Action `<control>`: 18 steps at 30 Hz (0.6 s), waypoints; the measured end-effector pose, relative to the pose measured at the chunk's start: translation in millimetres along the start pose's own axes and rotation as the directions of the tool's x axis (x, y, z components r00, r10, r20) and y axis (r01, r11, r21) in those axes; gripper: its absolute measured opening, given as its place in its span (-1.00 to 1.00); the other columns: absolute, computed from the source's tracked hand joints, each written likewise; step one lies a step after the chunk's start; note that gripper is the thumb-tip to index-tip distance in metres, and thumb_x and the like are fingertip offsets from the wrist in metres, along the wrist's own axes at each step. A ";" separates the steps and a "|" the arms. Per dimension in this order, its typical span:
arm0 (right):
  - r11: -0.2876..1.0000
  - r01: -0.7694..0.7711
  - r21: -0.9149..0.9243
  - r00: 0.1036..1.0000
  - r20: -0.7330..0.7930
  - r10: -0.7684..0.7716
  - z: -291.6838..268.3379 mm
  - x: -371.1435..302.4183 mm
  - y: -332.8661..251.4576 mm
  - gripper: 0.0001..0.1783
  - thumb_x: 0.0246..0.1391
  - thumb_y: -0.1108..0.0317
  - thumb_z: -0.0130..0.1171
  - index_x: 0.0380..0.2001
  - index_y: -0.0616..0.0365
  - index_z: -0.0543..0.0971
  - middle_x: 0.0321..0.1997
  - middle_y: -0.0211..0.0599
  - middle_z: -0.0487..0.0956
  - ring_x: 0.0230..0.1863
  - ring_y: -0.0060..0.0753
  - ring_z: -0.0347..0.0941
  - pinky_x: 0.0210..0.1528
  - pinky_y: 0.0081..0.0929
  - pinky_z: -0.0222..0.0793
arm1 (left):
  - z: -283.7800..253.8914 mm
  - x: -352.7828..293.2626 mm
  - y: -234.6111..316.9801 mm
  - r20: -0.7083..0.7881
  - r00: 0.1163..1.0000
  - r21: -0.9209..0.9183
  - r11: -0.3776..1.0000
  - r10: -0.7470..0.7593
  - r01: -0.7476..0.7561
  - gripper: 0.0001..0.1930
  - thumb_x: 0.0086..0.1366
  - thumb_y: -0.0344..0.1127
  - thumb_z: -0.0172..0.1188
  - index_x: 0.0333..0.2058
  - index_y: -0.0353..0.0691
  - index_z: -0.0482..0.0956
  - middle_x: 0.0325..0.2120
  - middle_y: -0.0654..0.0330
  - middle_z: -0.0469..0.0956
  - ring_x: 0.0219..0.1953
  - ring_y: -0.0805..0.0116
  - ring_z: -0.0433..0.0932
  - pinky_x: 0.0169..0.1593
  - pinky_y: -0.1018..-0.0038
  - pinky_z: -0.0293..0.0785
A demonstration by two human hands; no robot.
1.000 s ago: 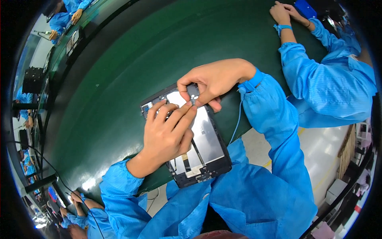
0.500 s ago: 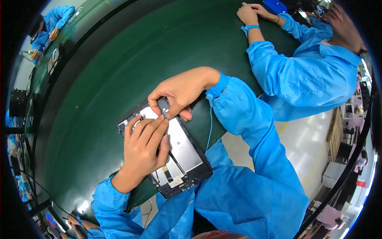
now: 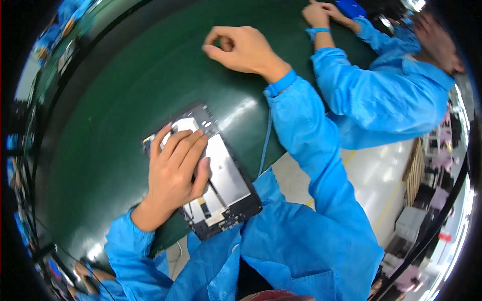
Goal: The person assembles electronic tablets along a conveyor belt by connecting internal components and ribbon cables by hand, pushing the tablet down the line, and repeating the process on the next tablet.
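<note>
Right hand [image 3: 245, 49] moved away; tablet [image 3: 228, 176] under left hand [image 3: 172, 173].

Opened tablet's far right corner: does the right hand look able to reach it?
Probably yes: the left hand rests on the opened tablet but leaves that corner uncovered; nothing blocks the right hand.

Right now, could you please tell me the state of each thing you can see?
Tablet: opened, inner parts exposed, lower end past the edge of the table.
Left hand: resting on the tablet, fingers extended.
Right hand: apart from the tablet, fingers curled; any grip unclear.
Band: fastened round the right wrist.
Cord: running down from near the band.
Co-worker's hands: close together.
</note>
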State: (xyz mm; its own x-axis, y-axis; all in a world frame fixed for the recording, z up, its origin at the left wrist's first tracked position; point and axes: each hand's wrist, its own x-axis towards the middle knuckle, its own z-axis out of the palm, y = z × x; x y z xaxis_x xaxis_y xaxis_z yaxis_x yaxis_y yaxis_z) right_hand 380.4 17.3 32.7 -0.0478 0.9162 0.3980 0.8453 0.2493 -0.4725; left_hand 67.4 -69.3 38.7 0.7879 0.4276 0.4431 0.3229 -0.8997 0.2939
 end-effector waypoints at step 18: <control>0.812 0.396 0.428 0.908 -0.054 -0.415 -27.1 -49.6 -95.2 -0.60 0.22 0.26 0.39 -0.64 0.12 0.50 -0.56 -0.27 0.44 -0.52 -0.25 0.39 -0.46 -0.33 0.29 | 11.6 -15.8 -14.3 -0.035 0.999 -0.046 0.999 0.023 -0.025 -0.52 0.07 -0.33 0.37 0.01 -0.35 0.77 0.06 0.01 0.74 0.15 0.04 0.67 0.44 -0.16 0.43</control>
State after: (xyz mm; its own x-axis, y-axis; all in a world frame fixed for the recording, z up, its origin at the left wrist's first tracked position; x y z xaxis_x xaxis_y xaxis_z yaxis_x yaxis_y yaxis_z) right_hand 316.7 -60.3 79.3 -0.3656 0.7117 0.5999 0.4398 0.7001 -0.5625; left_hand 56.4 -64.2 17.7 0.7761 0.4096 0.4795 0.2792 -0.9050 0.3211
